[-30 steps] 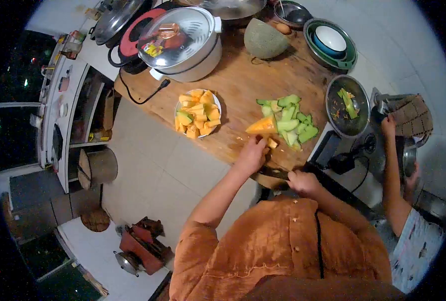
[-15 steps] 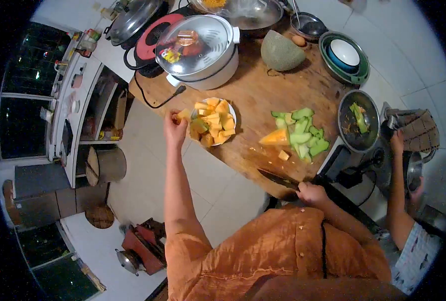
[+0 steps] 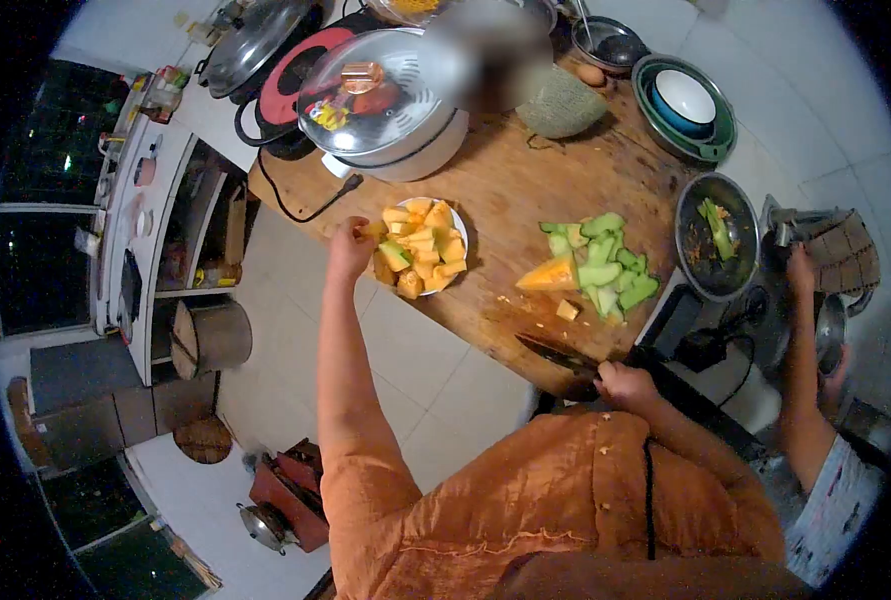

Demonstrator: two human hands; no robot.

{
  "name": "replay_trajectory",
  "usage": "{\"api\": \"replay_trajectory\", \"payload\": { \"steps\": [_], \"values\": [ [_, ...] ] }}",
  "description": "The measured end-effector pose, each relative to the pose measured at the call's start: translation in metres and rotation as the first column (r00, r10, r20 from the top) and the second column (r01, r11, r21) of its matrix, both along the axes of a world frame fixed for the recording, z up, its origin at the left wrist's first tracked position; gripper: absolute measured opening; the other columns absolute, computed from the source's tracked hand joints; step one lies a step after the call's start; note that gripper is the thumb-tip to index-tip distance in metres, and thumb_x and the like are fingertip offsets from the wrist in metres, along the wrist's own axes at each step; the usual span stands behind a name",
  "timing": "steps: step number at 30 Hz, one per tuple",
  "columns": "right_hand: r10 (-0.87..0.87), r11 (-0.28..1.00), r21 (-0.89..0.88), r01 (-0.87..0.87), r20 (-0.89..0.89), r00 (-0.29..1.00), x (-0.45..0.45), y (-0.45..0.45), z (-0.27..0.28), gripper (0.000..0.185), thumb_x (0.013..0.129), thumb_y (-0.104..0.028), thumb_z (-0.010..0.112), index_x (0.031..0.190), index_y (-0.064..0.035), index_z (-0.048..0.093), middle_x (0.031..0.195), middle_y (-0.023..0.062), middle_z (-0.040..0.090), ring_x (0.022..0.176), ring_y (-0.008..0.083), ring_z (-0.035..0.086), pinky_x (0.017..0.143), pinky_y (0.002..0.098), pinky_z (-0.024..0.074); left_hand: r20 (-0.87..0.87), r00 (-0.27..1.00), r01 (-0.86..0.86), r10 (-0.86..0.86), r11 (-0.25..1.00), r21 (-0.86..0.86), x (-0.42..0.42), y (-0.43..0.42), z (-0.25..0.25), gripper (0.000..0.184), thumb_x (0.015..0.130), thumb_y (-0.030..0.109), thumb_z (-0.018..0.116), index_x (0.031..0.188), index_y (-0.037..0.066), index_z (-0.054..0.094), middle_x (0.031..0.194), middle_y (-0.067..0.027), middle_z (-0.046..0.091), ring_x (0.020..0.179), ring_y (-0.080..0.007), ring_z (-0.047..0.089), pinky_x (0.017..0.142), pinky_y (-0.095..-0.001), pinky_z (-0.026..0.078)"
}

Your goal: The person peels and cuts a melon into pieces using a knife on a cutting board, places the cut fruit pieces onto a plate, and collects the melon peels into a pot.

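My left hand (image 3: 349, 250) is closed on a piece of orange melon (image 3: 373, 230) at the left edge of a white plate (image 3: 466, 222) heaped with melon chunks (image 3: 422, 240). In my right hand (image 3: 627, 386) is the handle of a knife (image 3: 557, 353), its dark blade lying low over the front edge of the wooden table (image 3: 495, 190). Just beyond the blade sits a small melon cube (image 3: 566, 310). Farther in, a melon wedge (image 3: 548, 275) rests against a pile of green peel (image 3: 605, 268). A cut melon with netted rind (image 3: 562, 103) stands at the back.
A white electric pot (image 3: 395, 140) with a glass lid and a power plug (image 3: 349, 186) are at back left. Stacked bowls (image 3: 685, 105) and a metal bowl of scraps (image 3: 717, 240) line the right. Another person's hand (image 3: 799, 268) is by the faucet. A blurred patch covers part of the back.
My left hand stays by the plate, its melon piece now closer to the heap. My right hand and knife barely move. A blurred shape now covers the area behind the pot.
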State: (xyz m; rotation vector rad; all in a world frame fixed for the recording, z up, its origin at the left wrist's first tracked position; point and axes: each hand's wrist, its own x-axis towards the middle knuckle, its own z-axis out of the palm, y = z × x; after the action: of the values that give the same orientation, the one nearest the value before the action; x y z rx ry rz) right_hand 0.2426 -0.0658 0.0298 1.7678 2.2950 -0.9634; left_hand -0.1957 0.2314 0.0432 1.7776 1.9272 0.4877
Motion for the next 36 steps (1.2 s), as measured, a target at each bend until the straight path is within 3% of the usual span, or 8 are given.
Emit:
{"api": "replay_trajectory", "payload": {
  "steps": [9, 12, 15, 21, 24, 27, 33, 36],
  "values": [
    [-0.020, 0.994, -0.111, 0.020, -0.004, 1.000, -0.003, 0.009, 0.015, 0.025, 0.084, -0.029, 0.054, 0.085, -0.0052, 0.048, 0.075, 0.0171, 0.058, 0.066, 0.0356, 0.059, 0.054, 0.0464, 0.0468, -0.377, 0.919, 0.139, -0.113, 0.989, 0.041, 0.029, -0.007, 0.025, 0.031, 0.072, 0.009, 0.067, 0.101, 0.002, 0.060, 0.099, -0.0174, 0.059, 0.084, -0.0277, 0.060, 0.073, -0.0337, 0.050],
    [-0.059, 0.970, -0.236, 0.056, -0.004, 0.998, -0.006, 0.017, 0.029, 0.028, 0.088, -0.032, 0.049, 0.089, -0.0035, 0.048, 0.081, 0.0198, 0.060, 0.075, 0.0398, 0.060, 0.062, 0.0515, 0.0471, -0.207, 0.972, 0.101, -0.107, 0.994, -0.041, 0.026, -0.008, 0.021, 0.028, 0.080, 0.012, 0.061, 0.107, 0.003, 0.059, 0.102, -0.0141, 0.059, 0.088, -0.0238, 0.059, 0.076, -0.0322, 0.048],
    [-0.051, 0.973, -0.227, 0.051, 0.004, 0.999, -0.006, 0.018, 0.028, 0.029, 0.088, -0.032, 0.049, 0.090, -0.0033, 0.048, 0.080, 0.0201, 0.060, 0.075, 0.0397, 0.060, 0.063, 0.0511, 0.0468, 0.466, 0.875, -0.088, 0.134, 0.989, -0.119, 0.000, -0.004, -0.004, 0.028, 0.087, 0.012, 0.053, 0.113, 0.003, 0.057, 0.105, -0.0100, 0.059, 0.090, -0.0203, 0.058, 0.078, -0.0309, 0.048],
    [-0.027, 0.995, -0.097, 0.025, -0.026, 0.999, -0.001, 0.006, 0.009, 0.024, 0.082, -0.028, 0.057, 0.081, -0.0057, 0.046, 0.071, 0.0155, 0.056, 0.063, 0.0348, 0.059, 0.051, 0.0437, 0.0464, 0.550, 0.799, -0.172, 0.244, 0.969, -0.180, -0.016, -0.006, -0.034, 0.027, 0.090, 0.011, 0.049, 0.114, 0.000, 0.055, 0.103, -0.0095, 0.060, 0.092, -0.0184, 0.057, 0.081, -0.0304, 0.047],
    [-0.086, 0.981, -0.177, 0.083, -0.009, 0.996, -0.005, 0.009, 0.016, 0.025, 0.083, -0.028, 0.055, 0.081, -0.0046, 0.047, 0.076, 0.0162, 0.057, 0.069, 0.0360, 0.059, 0.056, 0.0447, 0.0473, 0.167, 0.980, -0.168, 0.110, 0.906, 0.388, -0.003, -0.012, -0.029, 0.024, 0.090, 0.011, 0.049, 0.110, -0.001, 0.056, 0.102, -0.0102, 0.061, 0.091, -0.0187, 0.058, 0.081, -0.0308, 0.047],
    [-0.062, 0.944, -0.324, 0.057, -0.004, 0.998, -0.003, 0.018, 0.021, 0.025, 0.085, -0.029, 0.052, 0.087, -0.0049, 0.047, 0.080, 0.0168, 0.058, 0.070, 0.0355, 0.060, 0.058, 0.0452, 0.0480, 0.309, 0.949, -0.193, 0.059, 0.886, 0.423, 0.065, -0.044, 0.025, 0.023, 0.088, 0.010, 0.052, 0.109, 0.000, 0.056, 0.104, -0.0112, 0.059, 0.089, -0.0182, 0.057, 0.073, -0.0308, 0.048],
    [-0.024, 0.966, -0.259, 0.019, -0.018, 1.000, -0.004, 0.017, 0.030, 0.022, 0.084, -0.027, 0.046, 0.090, -0.0057, 0.047, 0.081, 0.0200, 0.061, 0.073, 0.0384, 0.061, 0.061, 0.0477, 0.0491, 0.047, 0.753, 0.635, -0.656, 0.743, 0.213, 0.191, -0.107, 0.054, 0.039, 0.076, 0.010, 0.065, 0.112, 0.005, 0.052, 0.105, -0.0150, 0.055, 0.097, -0.0314, 0.055, 0.080, -0.0381, 0.047],
    [-0.071, 0.963, -0.260, 0.065, -0.014, 0.997, -0.006, 0.016, 0.035, 0.022, 0.084, -0.025, 0.044, 0.092, -0.0041, 0.047, 0.085, 0.0224, 0.061, 0.078, 0.0406, 0.060, 0.066, 0.0487, 0.0488, -0.036, 0.787, 0.610, -0.616, 0.785, -0.111, 0.225, -0.116, 0.054, 0.051, 0.073, 0.014, 0.068, 0.119, 0.007, 0.048, 0.110, -0.0173, 0.052, 0.101, -0.0359, 0.051, 0.084, -0.0434, 0.045]
  ]
}}
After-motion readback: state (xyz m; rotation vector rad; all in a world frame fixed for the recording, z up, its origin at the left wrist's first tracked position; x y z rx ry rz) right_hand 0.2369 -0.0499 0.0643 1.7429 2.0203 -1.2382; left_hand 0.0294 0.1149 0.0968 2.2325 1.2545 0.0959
